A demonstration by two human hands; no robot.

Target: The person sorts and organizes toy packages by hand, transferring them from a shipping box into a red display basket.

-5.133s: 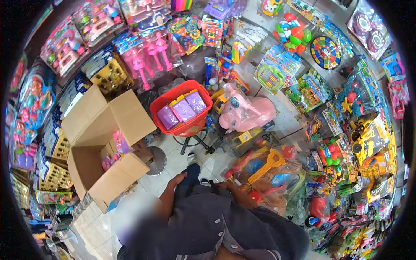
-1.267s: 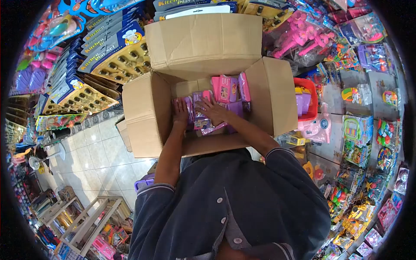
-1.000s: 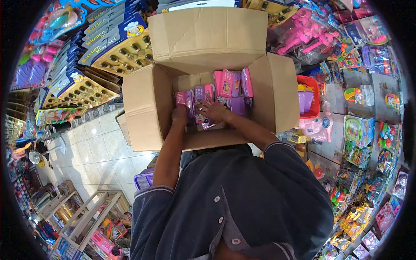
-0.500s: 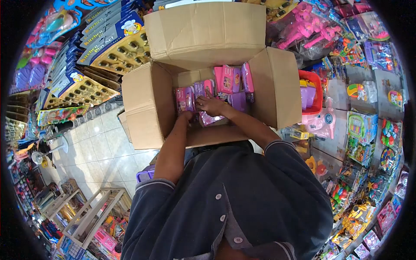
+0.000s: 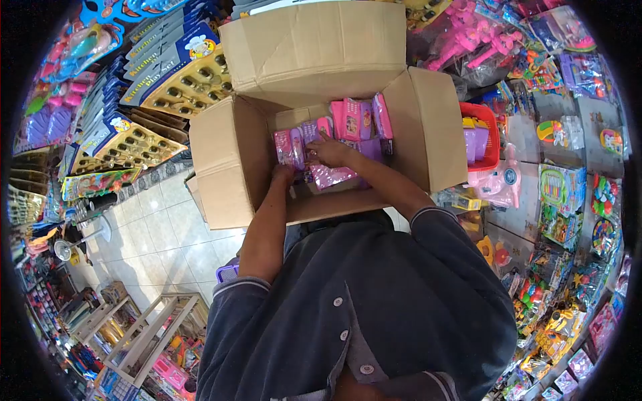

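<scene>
A person leans over an open box [image 5: 227, 167] that sits at 12 o'clock in the view. Both hands are inside it.

The right hand [image 5: 329, 151] lies flat on a row of pink and purple toy packs [image 5: 354, 120]. Its grip is wide, with the fingers spread out on top of the packs. It holds nothing.

The left hand [image 5: 283, 172] is at 9 o'clock from the right hand, just beside it. It is low in the box, next to a pink pack [image 5: 284, 147]. The fingers are hidden, so I cannot tell if the grip is wide or narrow.

The packs stand on edge and fill the far half of the box, at 12 o'clock from the hands.

A red basket [image 5: 483, 115] with purple packs sits at 3 o'clock from the box, just beside its flap. Kitchen sets [image 5: 180, 80] lean at 10 o'clock. A pink toy [image 5: 498, 187] is at 4 o'clock from the box. The floor [image 5: 160, 234] is tiled.
</scene>
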